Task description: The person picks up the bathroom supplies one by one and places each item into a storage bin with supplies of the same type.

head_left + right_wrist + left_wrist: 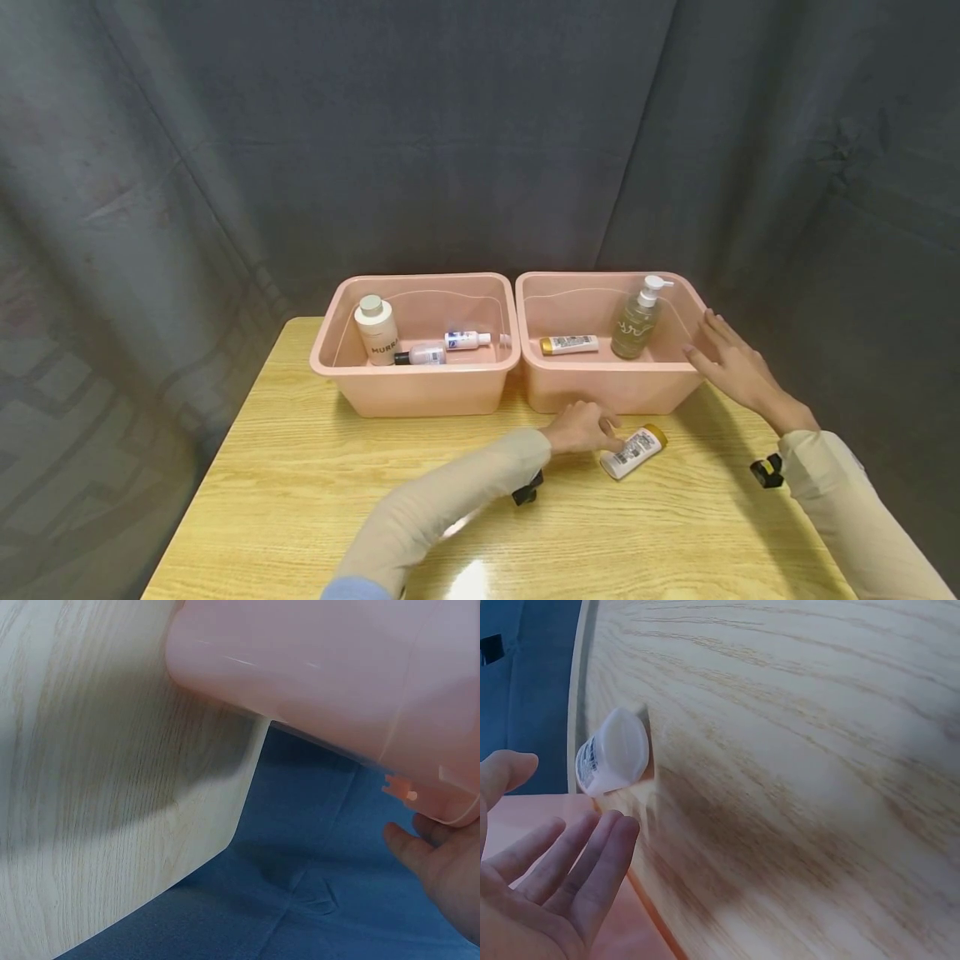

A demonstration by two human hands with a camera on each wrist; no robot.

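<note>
A white bottle with a gold cap (634, 451) lies on its side on the table in front of the right pink bin (600, 387). Just left of it is my left hand (582, 427); in the left wrist view this hand (562, 889) has its fingers spread, with a gap to the bottle (615, 754). My right hand (731, 363) is at the right bin's right rim, fingers extended along the outside. In the right wrist view, part of that hand (450, 866) shows beside the bin's wall (315, 675).
Inside the right bin are a pump bottle (634, 327) and another gold-capped bottle (573, 344). The left pink bin (420, 396) holds a large white bottle (378, 333), a black-capped bottle (426, 355) and a small white bottle (463, 340). Both stand on a wooden table (300, 500) before a dark curtain.
</note>
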